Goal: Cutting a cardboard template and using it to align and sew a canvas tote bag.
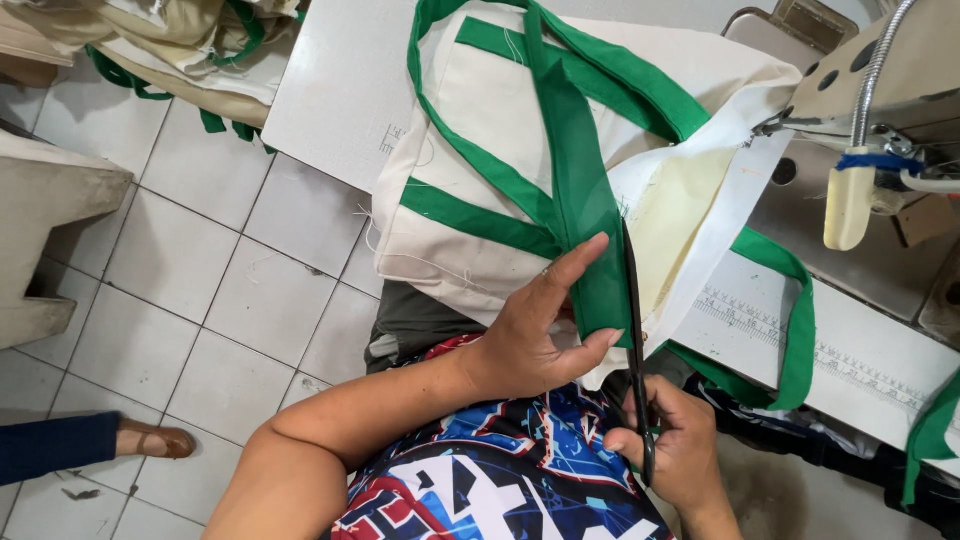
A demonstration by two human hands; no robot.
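Nearest, the right hand (675, 440) is closed around black scissors (636, 350), blades pointing away along a green strap (585, 200). The left hand (540, 330) pinches that strap's end flat. The strap looks uncut so far. Beyond lies the cream bag (480, 100) with green trim, resting beside the sewing machine (880, 90).

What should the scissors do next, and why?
Probably close the scissors: the right hand holds them with the blades lying along the edge of the green strap, and the left hand pinches that strap flat and taut.
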